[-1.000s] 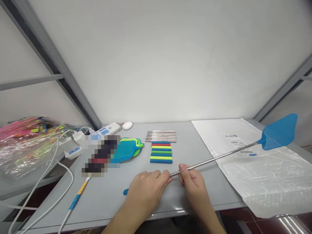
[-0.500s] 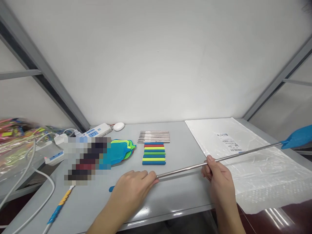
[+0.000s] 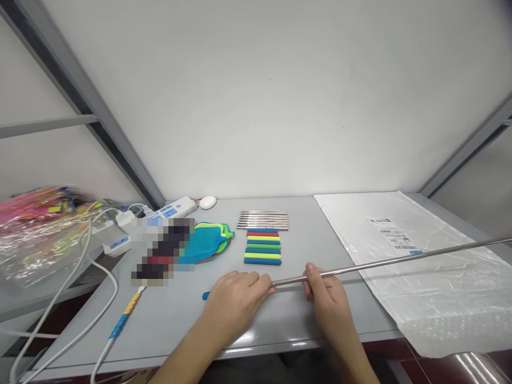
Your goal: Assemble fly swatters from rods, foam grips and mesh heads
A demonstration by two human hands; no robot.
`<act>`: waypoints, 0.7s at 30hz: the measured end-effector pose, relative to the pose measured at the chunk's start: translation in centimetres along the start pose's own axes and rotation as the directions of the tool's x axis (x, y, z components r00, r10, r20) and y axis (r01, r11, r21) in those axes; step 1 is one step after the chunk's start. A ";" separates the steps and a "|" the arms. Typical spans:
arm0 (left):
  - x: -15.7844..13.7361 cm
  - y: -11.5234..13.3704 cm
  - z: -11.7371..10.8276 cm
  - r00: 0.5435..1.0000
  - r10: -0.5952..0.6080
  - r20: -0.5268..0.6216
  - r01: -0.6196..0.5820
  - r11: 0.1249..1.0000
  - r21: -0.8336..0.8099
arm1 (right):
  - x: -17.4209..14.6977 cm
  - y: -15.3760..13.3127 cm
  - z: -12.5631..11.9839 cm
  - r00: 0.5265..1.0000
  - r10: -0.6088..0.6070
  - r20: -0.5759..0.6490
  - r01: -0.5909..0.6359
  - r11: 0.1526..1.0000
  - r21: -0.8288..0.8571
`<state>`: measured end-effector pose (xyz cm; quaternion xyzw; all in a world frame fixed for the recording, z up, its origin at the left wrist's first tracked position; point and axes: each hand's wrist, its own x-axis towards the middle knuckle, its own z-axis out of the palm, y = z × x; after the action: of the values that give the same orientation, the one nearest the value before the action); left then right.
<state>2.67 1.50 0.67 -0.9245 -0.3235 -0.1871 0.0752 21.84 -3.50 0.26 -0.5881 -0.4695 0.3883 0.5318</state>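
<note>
My left hand [image 3: 240, 298] is closed around the blue handle [image 3: 206, 295] of a telescopic fly swatter, whose end pokes out past the palm. From that fist the swatter's thin metal rod [image 3: 372, 265] runs up to the right and leaves the view. My right hand [image 3: 330, 301] pinches the rod a short way from my left hand, thumb on top. The swatter's head is outside the view. Behind my hands lie a row of metal rods [image 3: 263, 220] and, just in front of them, several coloured handles [image 3: 263, 246]. Perforated swatter heads [image 3: 206, 242] are stacked to their left.
A white bubble mailer [image 3: 372, 213] with printed labels covers the table's right side. Power strips [image 3: 172, 212], a white cable [image 3: 114, 282] and a white mouse-like object [image 3: 208, 202] are at the left. Plastic bags of colourful items [image 3: 44, 229] lie beyond. A wall rises behind.
My right hand has slid along the rod toward my left hand. The swatter's blue head has passed out of view at the right, and the rod shows longer. The view has shifted slightly.
</note>
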 end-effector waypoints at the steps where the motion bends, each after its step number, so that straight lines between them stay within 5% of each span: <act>1: 0.0 -0.1 0.0 1.000 0.002 0.005 -0.002 1.000 -0.004 | 0.1 -0.1 -0.4 1.000 -0.004 0.002 0.004 1.000 -0.016; 13: 0.0 -0.2 0.3 0.999 0.034 -0.020 -0.034 0.999 -0.019 | 0.0 0.3 -7.4 0.922 0.066 -0.382 -0.027 0.994 0.107; 17: 0.0 0.2 0.5 0.996 0.038 -0.075 -0.039 0.999 -0.013 | 0.2 0.7 -6.4 0.909 0.034 -0.416 0.069 0.971 0.230; 21: -0.1 0.1 0.5 0.995 0.026 -0.093 -0.027 1.000 -0.006 | 0.1 0.9 -3.2 0.973 -0.015 -0.228 0.038 0.994 0.100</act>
<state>2.78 1.54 0.22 -0.9193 -0.3066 -0.2301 0.0894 25.07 -4.25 -0.20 -0.5938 -0.3925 0.3353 0.6171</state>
